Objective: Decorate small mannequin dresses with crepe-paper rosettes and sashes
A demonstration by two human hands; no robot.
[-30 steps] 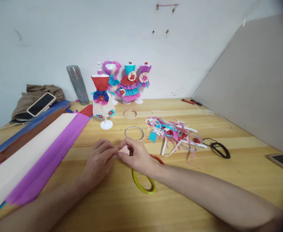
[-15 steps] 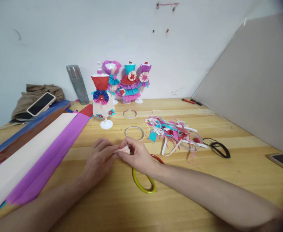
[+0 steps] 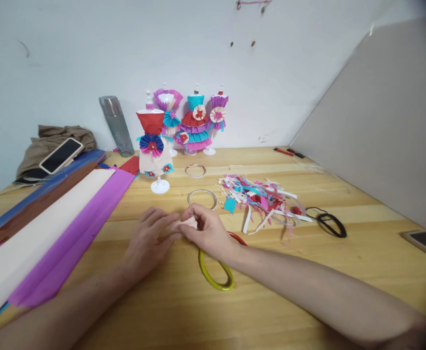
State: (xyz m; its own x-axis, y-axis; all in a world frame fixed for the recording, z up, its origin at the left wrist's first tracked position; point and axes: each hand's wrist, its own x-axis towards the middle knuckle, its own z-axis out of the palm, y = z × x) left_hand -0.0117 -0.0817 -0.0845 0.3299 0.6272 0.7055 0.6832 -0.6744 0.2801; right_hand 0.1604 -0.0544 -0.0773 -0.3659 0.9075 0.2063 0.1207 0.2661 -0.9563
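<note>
Between my two hands is a small piece of pale pink paper (image 3: 188, 223), gathered or folded. My right hand (image 3: 207, 232) is closed, pinching the paper between thumb and fingertips. Thumb and fingers of my left hand (image 3: 152, 238) close on the paper's left end. Under my right hand and wrist lie scissors with yellow and red handles (image 3: 216, 277); their blades are hidden. Just beyond my fingers sits a tape roll (image 3: 202, 198), with a second ring of tape (image 3: 195, 170) farther back.
Dress forms in coloured paper (image 3: 156, 160) stand at the back, beside a grey bottle (image 3: 117, 126). Long paper sheets (image 3: 45, 238) cover the left, near a phone (image 3: 61, 155) and brown cloth (image 3: 59, 136). Paper scraps (image 3: 256, 194) and a black cord (image 3: 331, 224) lie right.
The pale paper has shifted slightly to the right in my fingers and shows more of itself. My left fingertips have moved a little; the scissors and tape rolls stay put.
</note>
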